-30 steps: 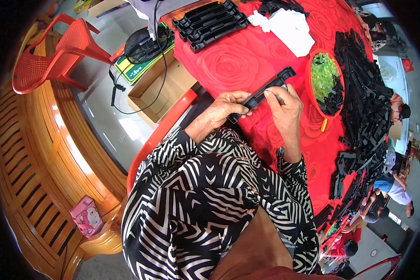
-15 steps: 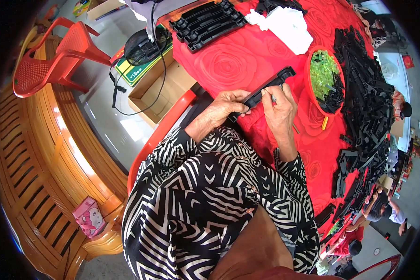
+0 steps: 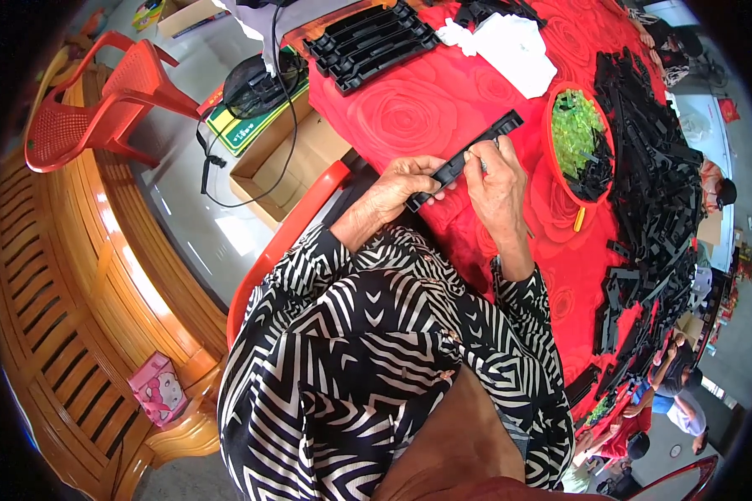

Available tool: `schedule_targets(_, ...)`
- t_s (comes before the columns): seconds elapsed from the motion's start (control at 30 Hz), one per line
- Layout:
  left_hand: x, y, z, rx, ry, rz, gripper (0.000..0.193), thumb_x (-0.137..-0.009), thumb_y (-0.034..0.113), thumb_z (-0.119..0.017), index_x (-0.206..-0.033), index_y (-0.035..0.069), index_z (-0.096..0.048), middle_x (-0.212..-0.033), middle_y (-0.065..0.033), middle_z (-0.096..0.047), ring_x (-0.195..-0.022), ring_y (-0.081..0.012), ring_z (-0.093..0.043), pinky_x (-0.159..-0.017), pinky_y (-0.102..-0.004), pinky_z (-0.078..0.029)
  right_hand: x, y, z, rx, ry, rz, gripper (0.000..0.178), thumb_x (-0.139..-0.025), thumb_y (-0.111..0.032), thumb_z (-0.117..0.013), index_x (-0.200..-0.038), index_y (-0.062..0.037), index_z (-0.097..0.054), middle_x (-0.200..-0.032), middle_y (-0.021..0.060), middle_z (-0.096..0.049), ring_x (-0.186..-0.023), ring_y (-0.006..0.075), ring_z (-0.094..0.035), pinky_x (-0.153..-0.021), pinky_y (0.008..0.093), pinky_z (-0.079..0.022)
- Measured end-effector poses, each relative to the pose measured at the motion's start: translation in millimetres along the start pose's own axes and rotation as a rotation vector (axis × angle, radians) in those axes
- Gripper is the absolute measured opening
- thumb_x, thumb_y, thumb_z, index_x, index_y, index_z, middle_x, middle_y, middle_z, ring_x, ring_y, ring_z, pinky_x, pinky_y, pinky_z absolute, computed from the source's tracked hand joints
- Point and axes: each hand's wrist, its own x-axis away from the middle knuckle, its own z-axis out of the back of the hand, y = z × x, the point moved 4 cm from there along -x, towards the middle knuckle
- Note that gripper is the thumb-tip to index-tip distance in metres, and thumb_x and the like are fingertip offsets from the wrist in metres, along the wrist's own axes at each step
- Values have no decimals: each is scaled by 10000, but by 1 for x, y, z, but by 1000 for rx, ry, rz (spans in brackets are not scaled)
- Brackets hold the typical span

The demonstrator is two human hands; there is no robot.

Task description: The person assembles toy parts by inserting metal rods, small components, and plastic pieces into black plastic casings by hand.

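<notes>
A long black plastic strip (image 3: 476,150) lies slanted over the red rose-patterned tablecloth (image 3: 409,108). My left hand (image 3: 401,188) grips its near end. My right hand (image 3: 497,179) is closed at the strip's middle, fingertips pinched against its edge; whether something small is between them I cannot tell. A red bowl (image 3: 560,179) holding small green pieces and black parts sits just right of my right hand.
A big heap of black plastic parts (image 3: 652,184) runs along the table's right side. Stacked black strips (image 3: 376,42) and white sheets (image 3: 510,46) lie at the far end. Red chairs (image 3: 100,108), a cardboard box (image 3: 284,163) and a wooden bench (image 3: 67,317) stand left. Other people are at the right edge.
My hands and the strip stay in nearly the same place; my right hand's fingers have shifted slightly along the strip's edge.
</notes>
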Motion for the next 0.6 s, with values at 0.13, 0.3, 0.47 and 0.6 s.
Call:
schedule_targets(0.13,-1,-3,4,4,12,2,295,-692,-35,-515,-982,-33,-568,-841,-76,-620,-671,-103,-552,-660,-210,-447,-1,3,-4,0,-18,22,53,-747,13,-548,-777,7,-504,-744,154,-448,-642,326,-509,-542,406,-420)
schedule_targets(0.3,-1,-3,10,-1,44,-40,284,-693,-41,-504,-970,-38,-566,-833,-76,-617,-650,-102,-550,-648,-212,-448,-4,4,-9,-35,-45,60,57,-764,-3,-543,-761,4,-486,-739,158,-440,-635,329,-500,-545,409,-416)
schedule_targets(0.47,1,1,19,-26,69,-81,272,-696,-45,-502,-961,-40,-564,-825,-73,-614,-641,-103,-550,-614,-220,-450,-12,-1,-14,-61,-65,109,64,-772,-12,-537,-751,2,-478,-746,162,-442,-634,337,-502,-557,414,-420)
schedule_targets(0.6,3,1,30,-22,125,-122,254,-696,-33,-511,-943,-35,-569,-805,-70,-616,-631,-100,-546,-581,-216,-442,-19,2,-31,-52,-150,78,43,-758,-4,-564,-772,-4,-523,-736,146,-477,-638,306,-521,-542,379,-415)
